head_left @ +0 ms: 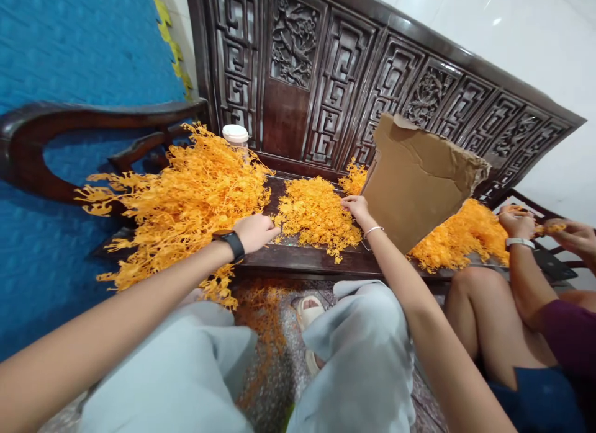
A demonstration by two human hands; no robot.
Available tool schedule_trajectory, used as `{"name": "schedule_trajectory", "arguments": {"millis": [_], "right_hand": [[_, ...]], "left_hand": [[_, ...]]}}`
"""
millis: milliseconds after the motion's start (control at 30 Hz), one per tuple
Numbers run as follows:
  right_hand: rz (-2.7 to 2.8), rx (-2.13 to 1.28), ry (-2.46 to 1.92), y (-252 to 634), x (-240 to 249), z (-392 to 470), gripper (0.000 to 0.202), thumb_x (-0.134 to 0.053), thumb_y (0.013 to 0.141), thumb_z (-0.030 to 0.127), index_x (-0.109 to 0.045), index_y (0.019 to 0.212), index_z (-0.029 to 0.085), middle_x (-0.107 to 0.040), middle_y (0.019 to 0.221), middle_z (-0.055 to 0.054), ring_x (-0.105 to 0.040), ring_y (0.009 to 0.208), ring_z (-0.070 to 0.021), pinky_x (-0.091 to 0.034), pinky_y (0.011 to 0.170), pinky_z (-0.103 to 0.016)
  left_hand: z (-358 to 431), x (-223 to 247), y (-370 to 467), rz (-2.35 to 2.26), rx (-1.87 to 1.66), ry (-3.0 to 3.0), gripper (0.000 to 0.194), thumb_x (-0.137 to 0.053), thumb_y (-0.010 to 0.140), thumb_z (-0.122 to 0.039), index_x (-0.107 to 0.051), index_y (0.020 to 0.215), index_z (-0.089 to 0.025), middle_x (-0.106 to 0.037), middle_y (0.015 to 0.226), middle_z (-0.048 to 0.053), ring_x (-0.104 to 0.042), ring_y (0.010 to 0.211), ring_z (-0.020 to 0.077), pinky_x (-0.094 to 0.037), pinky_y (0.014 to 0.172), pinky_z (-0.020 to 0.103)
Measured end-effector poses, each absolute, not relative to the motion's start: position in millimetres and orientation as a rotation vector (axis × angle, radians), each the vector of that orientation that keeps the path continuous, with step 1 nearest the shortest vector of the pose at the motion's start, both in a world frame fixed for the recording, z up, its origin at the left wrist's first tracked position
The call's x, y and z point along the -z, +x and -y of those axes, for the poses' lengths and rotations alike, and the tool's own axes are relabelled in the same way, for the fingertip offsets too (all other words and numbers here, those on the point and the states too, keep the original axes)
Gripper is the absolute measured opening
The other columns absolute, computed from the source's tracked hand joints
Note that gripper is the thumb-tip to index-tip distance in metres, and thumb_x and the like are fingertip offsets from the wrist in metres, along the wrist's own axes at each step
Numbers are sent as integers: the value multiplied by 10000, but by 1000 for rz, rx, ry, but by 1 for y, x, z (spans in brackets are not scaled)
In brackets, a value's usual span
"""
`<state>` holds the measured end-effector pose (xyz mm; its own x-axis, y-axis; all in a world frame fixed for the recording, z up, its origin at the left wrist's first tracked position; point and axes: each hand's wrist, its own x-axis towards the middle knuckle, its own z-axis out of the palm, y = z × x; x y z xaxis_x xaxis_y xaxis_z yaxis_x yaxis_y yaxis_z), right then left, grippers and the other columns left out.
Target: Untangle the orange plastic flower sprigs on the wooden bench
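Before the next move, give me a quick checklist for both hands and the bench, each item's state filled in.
1. Left hand beside the large left pile: ok.
2. Right hand at the right edge of the middle pile: ok.
3. Orange pieces gripped in either hand: cannot tell; the fingertips show too little.
4. Cardboard securely propped: cannot tell; it stands tilted, its support hidden.
5. Co-worker's hands clear of both hands: ok.
6. Floor free of orange bits: not ok.
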<state>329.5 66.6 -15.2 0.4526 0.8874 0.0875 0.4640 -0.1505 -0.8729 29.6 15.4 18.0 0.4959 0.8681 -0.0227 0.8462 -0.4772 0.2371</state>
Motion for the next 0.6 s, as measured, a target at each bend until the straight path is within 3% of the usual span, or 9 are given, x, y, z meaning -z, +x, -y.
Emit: {"name": "schedule_trajectory", "arguments": {"millis": [133,267,500,600], "right_hand": [[1182,-713,-1723,319,11,-67,249,-494,678,61,-661,859,97,-642,617,-38,-540,515,-76,-418,495,-183],[1343,-833,-1529,303,0,-58,427,-516,717,109,-564,1140,148,-676,865,-64,-560,586,-64,-414,517,-172],[1854,-800,-1219,245,-36,-25,303,-433,841,368,-626,981,182,-631,1054,-58,-586,874,-121,-455,735,-242],[2245,-611,-1132,222,-44,-8,368,-526,789,416,-574,1076,192,-589,1128,-68,-541,1008,-168,-409,868,-316]], "left_hand": [[-20,-14,23,-1467,-84,2517,427,-343,777,-408,-532,477,-170,-584,561,90,-556,595,190,-281,517,266],[-17,-13,23,-1487,-24,2524,419,-331,779,-406,-520,485,-174,-588,585,91,-558,613,191,-273,519,266],[-17,-8,19,-1477,-68,2515,415,-354,773,-386,-454,429,-176,-563,537,89,-550,585,194,-258,512,275],[-18,-9,18,-1471,-62,2514,418,-356,774,-393,-477,440,-174,-566,543,88,-546,575,191,-267,521,276]]}}
